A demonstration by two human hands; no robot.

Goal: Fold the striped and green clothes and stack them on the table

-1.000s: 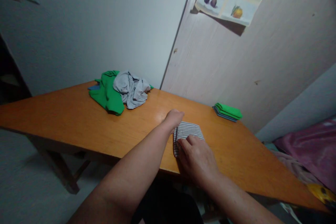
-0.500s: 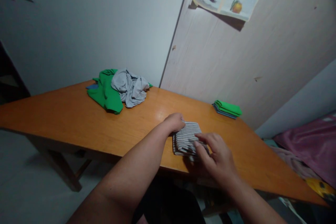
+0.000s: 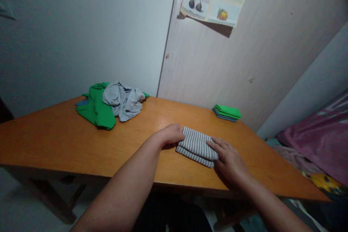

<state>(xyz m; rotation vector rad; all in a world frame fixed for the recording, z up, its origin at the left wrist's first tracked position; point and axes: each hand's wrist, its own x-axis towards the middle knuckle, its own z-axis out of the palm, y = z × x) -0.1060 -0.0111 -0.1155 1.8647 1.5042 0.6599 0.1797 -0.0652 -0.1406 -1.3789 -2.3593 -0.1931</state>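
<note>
A folded grey-and-white striped cloth (image 3: 196, 145) lies on the orange wooden table (image 3: 62, 141) near its front edge. My left hand (image 3: 172, 133) is curled at the cloth's left end, fingers tucked against it. My right hand (image 3: 229, 158) lies flat with fingers stretched out, its fingertips resting on the cloth's right end.
A loose heap of green and grey clothes (image 3: 112, 102) sits at the back left of the table. A small folded stack, green on top (image 3: 227, 112), lies at the back right by the wooden panel wall. A bed with purple fabric (image 3: 318, 141) stands to the right.
My right hand slid from on top of the striped cloth to its right end and flattened out. The cloth now lies smoother and longer. The view shifted, so everything sits further left.
</note>
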